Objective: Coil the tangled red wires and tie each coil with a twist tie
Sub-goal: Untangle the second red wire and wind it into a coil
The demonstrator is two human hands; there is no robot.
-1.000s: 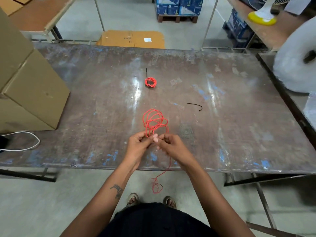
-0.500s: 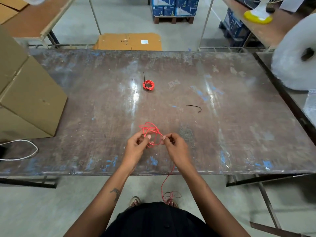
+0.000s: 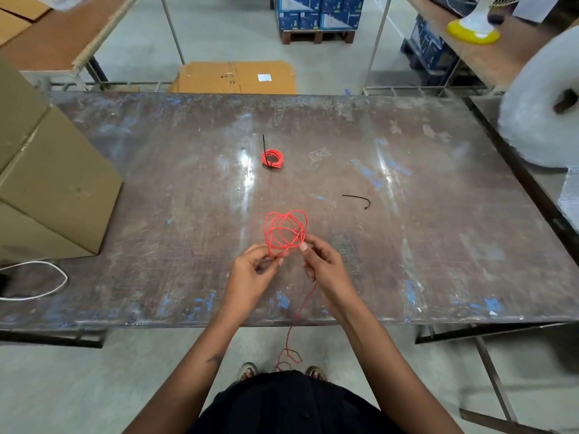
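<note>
left hand [image 3: 250, 270] and right hand [image 3: 326, 264] raised close together, fingers curled in pinching grip

Desk [image 3: 438, 245]: tied coil [image 3: 272, 158] centre-far; loose tie [image 3: 357, 200] to its right, nearer. Loose coil [image 3: 285, 231] at near centre, between left hand [image 3: 250, 272] and right hand [image 3: 326, 267]. Box [image 3: 47, 189] at left edge.

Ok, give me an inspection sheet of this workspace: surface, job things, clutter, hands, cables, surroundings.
Surface: worn table, scuffed, blue paint flecks.
Job's things: loose red wire loops held above the table, tail hanging over the near edge; finished red coil with a black tie; spare black twist tie lying apart.
Clutter: cardboard box at left.
Hands: left hand and right hand both pinch the loops.
Cables: white cord at left edge.
Surroundings: white foam roll, flat cardboard on floor.
</note>
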